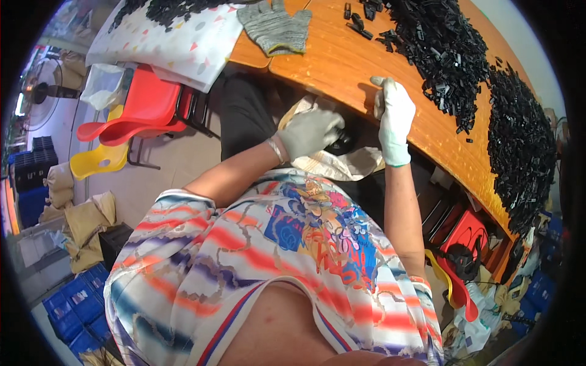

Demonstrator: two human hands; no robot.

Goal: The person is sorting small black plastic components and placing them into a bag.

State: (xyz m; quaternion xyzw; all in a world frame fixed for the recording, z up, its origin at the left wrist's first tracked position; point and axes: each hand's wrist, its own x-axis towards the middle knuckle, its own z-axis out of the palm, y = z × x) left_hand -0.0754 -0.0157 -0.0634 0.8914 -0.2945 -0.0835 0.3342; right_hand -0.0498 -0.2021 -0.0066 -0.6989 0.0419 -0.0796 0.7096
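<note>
My left hand (pixel 310 132), in a grey-white glove, is over the mouth of a pale woven sack (pixel 354 163) in my lap. Its fingertips are blurred, so what they hold, if anything, does not show. Dark contents (pixel 342 143) are partly visible inside the sack. At the near edge of the wooden table (pixel 329 67) is my right hand (pixel 395 119), in a white glove with a green cuff. Its fingers are curled in, and whatever they may hold is hidden. Beyond it lies a large pile of small black plastic pieces (pixel 442 49).
A spare grey glove (pixel 276 27) lies on the table beside a patterned white sheet (pixel 177 46). Another black heap (pixel 522 146) is at the right. Red chairs (pixel 143 104) and a yellow seat (pixel 101 160) stand left; blue crates (pixel 76 305) and a fan (pixel 43 91) are further off.
</note>
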